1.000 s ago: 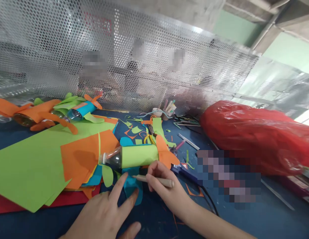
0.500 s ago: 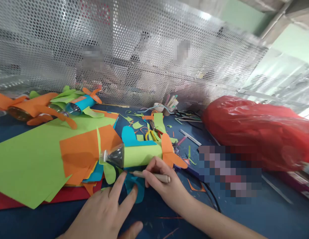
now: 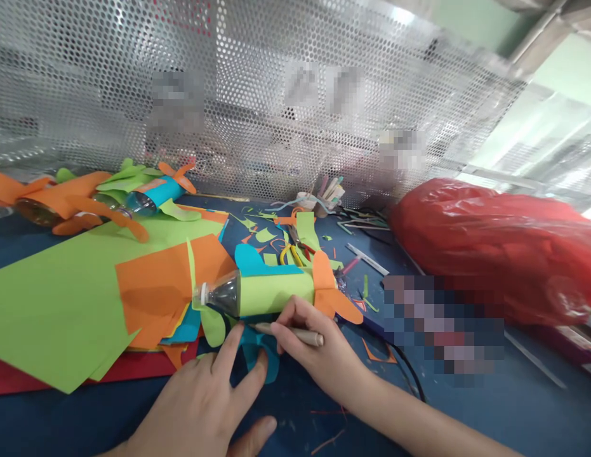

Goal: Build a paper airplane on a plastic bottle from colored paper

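My left hand point(image 3: 204, 400) lies flat on the blue table, its fingers spread and pressing down a small blue paper piece point(image 3: 259, 352). My right hand point(image 3: 314, 352) grips a beige pencil point(image 3: 288, 332) whose tip rests on that blue piece. Just beyond both hands lies a plastic bottle airplane point(image 3: 261, 293) wrapped in green paper, with orange tail fins and a blue wing.
Green and orange paper sheets point(image 3: 86, 292) are stacked at the left over a red sheet. More bottle airplanes point(image 3: 109, 203) lie at the back left. A red plastic bag point(image 3: 495, 247) fills the right. Paper scraps and scissors point(image 3: 295, 247) litter the middle. A perforated metal screen point(image 3: 257, 101) stands behind.
The bottle airplane has rolled a little, so its blue wing now shows on top. Both hands stay on the blue piece; the pencil has shifted slightly left.
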Available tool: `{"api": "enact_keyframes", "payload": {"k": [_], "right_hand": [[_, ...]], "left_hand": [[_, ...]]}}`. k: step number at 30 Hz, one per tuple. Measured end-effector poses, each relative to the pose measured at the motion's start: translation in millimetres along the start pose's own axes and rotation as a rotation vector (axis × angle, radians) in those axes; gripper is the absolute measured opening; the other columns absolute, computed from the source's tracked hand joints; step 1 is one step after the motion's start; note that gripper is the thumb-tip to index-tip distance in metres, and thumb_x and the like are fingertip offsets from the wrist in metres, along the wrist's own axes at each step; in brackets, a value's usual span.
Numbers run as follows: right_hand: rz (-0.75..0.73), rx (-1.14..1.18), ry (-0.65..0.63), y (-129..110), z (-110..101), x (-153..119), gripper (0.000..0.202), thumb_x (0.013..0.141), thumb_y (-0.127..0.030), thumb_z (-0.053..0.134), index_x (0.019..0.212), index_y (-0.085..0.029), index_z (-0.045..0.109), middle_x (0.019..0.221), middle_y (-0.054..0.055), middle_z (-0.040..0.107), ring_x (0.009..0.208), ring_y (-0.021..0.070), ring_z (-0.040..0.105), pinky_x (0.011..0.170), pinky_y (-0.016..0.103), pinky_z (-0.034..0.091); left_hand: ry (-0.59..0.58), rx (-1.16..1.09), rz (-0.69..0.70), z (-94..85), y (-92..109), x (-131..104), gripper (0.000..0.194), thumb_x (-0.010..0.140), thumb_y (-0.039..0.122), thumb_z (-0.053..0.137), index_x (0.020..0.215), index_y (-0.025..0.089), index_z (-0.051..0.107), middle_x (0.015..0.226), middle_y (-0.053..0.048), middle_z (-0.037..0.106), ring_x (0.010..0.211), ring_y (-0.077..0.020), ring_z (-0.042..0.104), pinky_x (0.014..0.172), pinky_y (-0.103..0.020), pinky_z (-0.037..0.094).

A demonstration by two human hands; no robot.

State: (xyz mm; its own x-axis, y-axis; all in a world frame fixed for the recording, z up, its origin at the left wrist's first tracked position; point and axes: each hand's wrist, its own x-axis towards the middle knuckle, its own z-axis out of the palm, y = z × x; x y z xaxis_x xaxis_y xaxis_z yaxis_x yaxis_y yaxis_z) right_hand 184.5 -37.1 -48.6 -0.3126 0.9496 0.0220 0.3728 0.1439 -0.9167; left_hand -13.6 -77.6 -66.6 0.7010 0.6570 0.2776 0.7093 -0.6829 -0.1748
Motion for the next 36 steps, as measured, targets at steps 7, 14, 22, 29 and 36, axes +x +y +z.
{"api": "enact_keyframes", "payload": {"k": [7,14,22,29,36], "right_hand": [[-0.012,-0.083,0.078,-9,-2,-2,0.022,0.088,-0.029,0.055,0.071,-0.021,0.043,0.062,-0.006,0.048,0.055,0.0101,0.042,0.052,0.022,0.033],[-0.002,-0.123,0.105,-10,-5,-5,0.02,0.089,-0.028,0.052,0.072,-0.022,0.042,0.062,-0.006,0.046,0.056,0.0104,0.04,0.052,0.022,0.033],[-0.02,-0.162,0.121,-7,-11,-5,0.019,0.09,-0.028,0.051,0.074,-0.023,0.041,0.062,-0.006,0.046,0.054,0.0102,0.041,0.051,0.022,0.034],[-0.007,-0.142,0.103,-14,-10,-10,0.019,0.086,-0.025,0.051,0.072,-0.023,0.039,0.06,-0.006,0.046,0.052,0.01,0.043,0.049,0.022,0.034],[0.005,-0.141,0.029,-17,-6,-14,0.021,0.087,-0.026,0.051,0.071,-0.023,0.039,0.057,-0.007,0.045,0.049,0.0091,0.038,0.046,0.021,0.031]], "left_hand": [[-0.018,-0.013,-0.003,-1.0,0,0,0.045,0.09,0.044,0.048,0.128,0.021,0.056,0.121,-0.029,0.061,0.069,-0.0295,0.072,0.053,-0.039,0.059],[-0.02,0.016,-0.005,-1.8,1,0,0.045,0.09,0.045,0.048,0.127,0.021,0.056,0.12,-0.027,0.062,0.071,-0.0287,0.072,0.055,-0.037,0.059],[0.022,0.056,0.012,0.4,3,-4,0.047,0.09,0.047,0.048,0.126,0.018,0.055,0.119,-0.029,0.062,0.07,-0.0289,0.072,0.055,-0.038,0.059],[0.022,0.053,0.03,0.4,1,-3,0.044,0.093,0.047,0.041,0.119,0.016,0.059,0.121,-0.032,0.061,0.071,-0.0307,0.072,0.055,-0.039,0.059],[0.017,0.083,0.015,-0.6,2,-3,0.047,0.092,0.05,0.043,0.117,0.015,0.06,0.122,-0.031,0.061,0.074,-0.0301,0.072,0.058,-0.038,0.059]]}}
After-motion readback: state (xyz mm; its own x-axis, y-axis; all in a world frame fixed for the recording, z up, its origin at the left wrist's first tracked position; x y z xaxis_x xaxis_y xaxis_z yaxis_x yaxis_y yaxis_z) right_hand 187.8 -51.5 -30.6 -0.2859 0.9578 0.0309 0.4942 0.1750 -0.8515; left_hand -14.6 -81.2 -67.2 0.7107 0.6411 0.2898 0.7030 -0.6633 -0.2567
